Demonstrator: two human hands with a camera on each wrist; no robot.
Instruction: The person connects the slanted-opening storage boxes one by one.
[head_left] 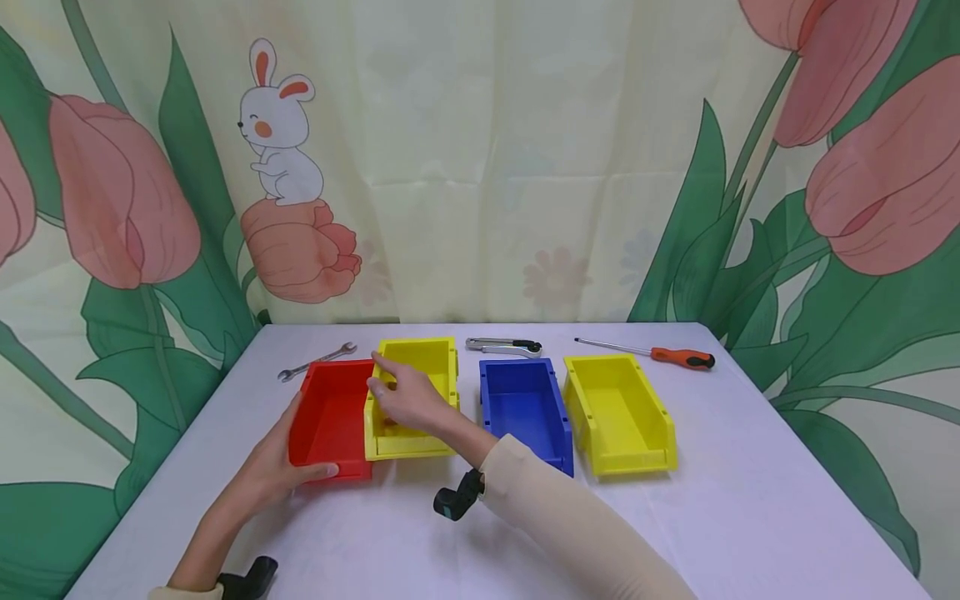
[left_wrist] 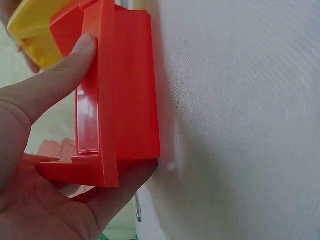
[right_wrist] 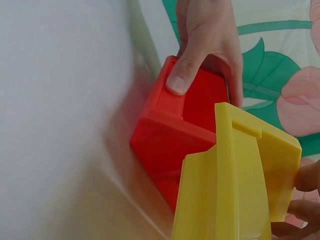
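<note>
My left hand grips the red open-front bin at the left of the row. In the left wrist view its thumb presses on the bin's front lip, with the fingers round the side wall. My right hand holds a yellow bin by its left wall. That yellow bin is lifted and tilted, overlapping the right side of the red bin in the right wrist view. A blue bin stands right of it, partly hidden by my right sleeve.
A second yellow bin stands right of the blue one. Behind the bins lie a wrench, a black-and-silver tool beside another metal tool, and an orange-handled screwdriver. A printed curtain hangs behind the white table.
</note>
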